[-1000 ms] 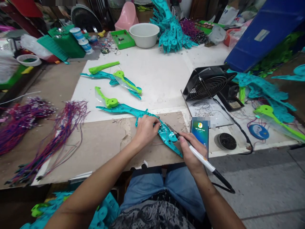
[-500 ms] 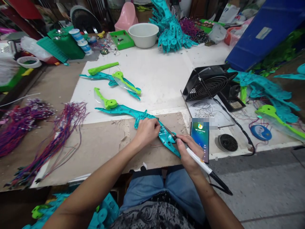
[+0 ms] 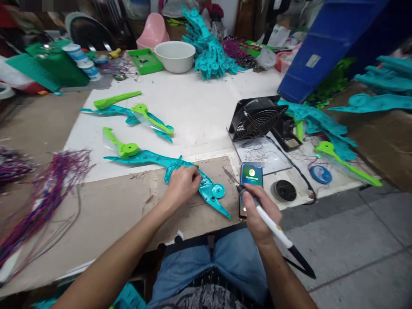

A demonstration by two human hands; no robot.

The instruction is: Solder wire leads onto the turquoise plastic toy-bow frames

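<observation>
My right hand grips a white soldering iron, its metal tip pointing up and left, clear of the work and beside the phone. Closed in a pinch, my left hand rests over the middle of a long turquoise plastic part; what its fingertips hold is hidden. Thin wires run beside those fingers. A round turquoise disc sits near the part's lower right end. Across its far left end lies a lime green arm with a clear film.
A second turquoise and green assembly lies farther back. To the right stand a black fan, a small dark round pot and a blue disc. Bundled red and purple wires lie at left. A blue bin leans at back right.
The soldering iron's tip has come away from the turquoise part toward the right, uncovering the disc. My left hand stays on the part. The whole view has shifted; the phone is partly behind my right hand.
</observation>
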